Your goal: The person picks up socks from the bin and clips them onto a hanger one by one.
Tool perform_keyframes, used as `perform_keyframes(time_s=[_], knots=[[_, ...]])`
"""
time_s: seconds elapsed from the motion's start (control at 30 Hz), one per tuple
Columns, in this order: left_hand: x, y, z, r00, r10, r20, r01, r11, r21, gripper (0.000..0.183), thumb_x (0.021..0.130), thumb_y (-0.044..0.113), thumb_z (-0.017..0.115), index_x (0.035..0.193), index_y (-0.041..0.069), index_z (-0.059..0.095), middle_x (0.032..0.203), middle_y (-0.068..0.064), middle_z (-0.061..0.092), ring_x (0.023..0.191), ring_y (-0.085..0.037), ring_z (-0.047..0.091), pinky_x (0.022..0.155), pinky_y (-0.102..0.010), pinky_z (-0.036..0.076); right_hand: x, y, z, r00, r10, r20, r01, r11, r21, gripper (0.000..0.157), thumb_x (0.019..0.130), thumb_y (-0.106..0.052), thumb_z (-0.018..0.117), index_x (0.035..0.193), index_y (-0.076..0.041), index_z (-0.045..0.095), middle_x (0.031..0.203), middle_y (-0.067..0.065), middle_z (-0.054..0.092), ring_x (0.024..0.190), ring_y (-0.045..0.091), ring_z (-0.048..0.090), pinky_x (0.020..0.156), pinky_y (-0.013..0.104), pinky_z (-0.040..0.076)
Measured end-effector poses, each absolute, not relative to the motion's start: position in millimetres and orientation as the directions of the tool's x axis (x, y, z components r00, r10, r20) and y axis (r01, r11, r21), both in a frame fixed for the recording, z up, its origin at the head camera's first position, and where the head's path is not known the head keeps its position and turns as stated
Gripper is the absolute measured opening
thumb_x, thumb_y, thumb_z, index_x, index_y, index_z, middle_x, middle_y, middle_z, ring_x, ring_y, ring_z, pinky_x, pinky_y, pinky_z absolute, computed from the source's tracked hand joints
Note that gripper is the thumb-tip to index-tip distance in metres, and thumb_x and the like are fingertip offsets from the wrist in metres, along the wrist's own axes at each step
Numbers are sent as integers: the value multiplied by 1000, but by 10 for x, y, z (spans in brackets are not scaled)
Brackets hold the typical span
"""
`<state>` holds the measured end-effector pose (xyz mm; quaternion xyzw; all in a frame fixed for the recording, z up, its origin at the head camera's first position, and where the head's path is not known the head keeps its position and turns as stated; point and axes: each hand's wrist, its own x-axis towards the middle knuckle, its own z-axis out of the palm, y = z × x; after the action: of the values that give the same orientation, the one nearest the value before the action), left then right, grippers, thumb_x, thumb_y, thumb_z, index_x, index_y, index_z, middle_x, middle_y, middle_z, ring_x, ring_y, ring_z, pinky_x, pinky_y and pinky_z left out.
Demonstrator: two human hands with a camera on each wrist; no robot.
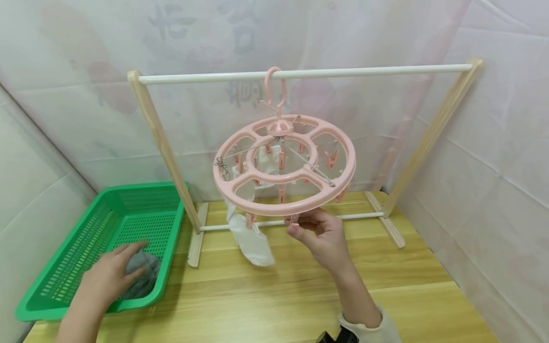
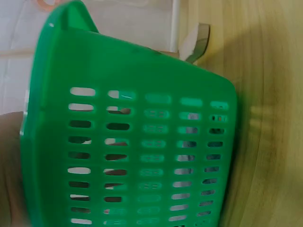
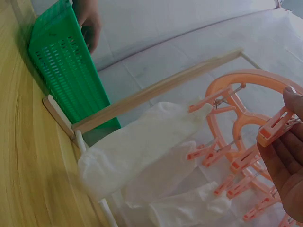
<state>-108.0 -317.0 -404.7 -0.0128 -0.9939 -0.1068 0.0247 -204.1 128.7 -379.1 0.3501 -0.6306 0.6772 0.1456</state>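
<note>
A round pink clip hanger (image 1: pixel 283 209) hangs by its hook from the white rod. In the head view my right hand (image 1: pixel 323 238) pinches a pink clothespin (image 1: pixel 294 219) at the hanger's front edge between thumb and fingers. White socks (image 3: pixel 142 142) dangle from other clips on the hanger's left and far sides. My left hand (image 1: pixel 107 274) reaches into the green basket (image 1: pixel 160 286), thumb and fingers spread over a crumpled grey cloth (image 1: pixel 143 274). The basket wall hides most of that hand in the left wrist view.
A drying stand with wooden side posts (image 1: pixel 160 143) and a white top rod (image 1: pixel 364 72) stands on the wood-grain table (image 1: pixel 206 305). Its feet (image 1: pixel 195 252) lie close to the basket. Light curtains (image 1: pixel 506 143) enclose the back and sides.
</note>
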Motion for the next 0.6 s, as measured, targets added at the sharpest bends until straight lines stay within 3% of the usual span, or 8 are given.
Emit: perform_keyframes(time_s=[0.2, 0.37, 0.6], knots=[[-1155, -3277, -4140, -993, 63, -103, 36, 969, 245, 60, 78, 28, 84, 129, 8, 60, 128, -34, 56, 102, -51, 62, 66, -59, 54, -2037, 1278, -3796, -707, -244, 663, -643, -169, -747, 19, 87, -4, 76, 102, 5, 68, 90, 18, 69, 86, 24, 70, 77, 30, 59], [-1210, -3331, -4191, -961, 80, -264, 4, 961, 277, 63, 81, 29, 82, 134, 7, 57, 122, -33, 61, 99, -49, 64, 73, -63, 53, -2030, 1276, -3798, -713, -247, 657, -636, -170, -753, 19, 87, -3, 76, 102, 4, 68, 90, 22, 68, 87, 24, 70, 77, 30, 59], [-1263, -3334, -4247, -931, 125, -342, 6, 945, 327, 58, 86, 19, 78, 140, 9, 56, 127, -33, 58, 109, -53, 58, 80, -61, 52, -2022, 1273, -3777, -720, -253, 646, -628, -159, -762, 17, 86, 1, 75, 102, 4, 69, 90, 21, 69, 86, 18, 70, 77, 30, 59]])
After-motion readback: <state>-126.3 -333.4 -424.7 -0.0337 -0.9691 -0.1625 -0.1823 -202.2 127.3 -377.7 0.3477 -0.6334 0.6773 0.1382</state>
